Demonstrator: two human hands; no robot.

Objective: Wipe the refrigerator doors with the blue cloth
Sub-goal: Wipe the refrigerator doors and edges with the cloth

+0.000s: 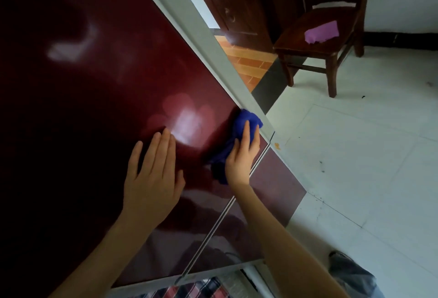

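Note:
The glossy dark-red upper refrigerator door (99,89) fills the left of the head view, with a grey side edge (213,44) running diagonally. Below a thin seam lies the lower door (267,193), also dark red. My right hand (241,155) presses the bunched blue cloth (244,122) flat against the upper door near its lower right corner, fingers spread over the cloth. My left hand (154,179) rests flat on the same door just left of it, fingers together, holding nothing.
A dark wooden chair (331,44) stands on the white tiled floor (367,155) at the upper right, with a purple cloth (322,32) on its seat. A dark wooden door (232,6) stands behind. A grey shoe (350,271) shows at the bottom right.

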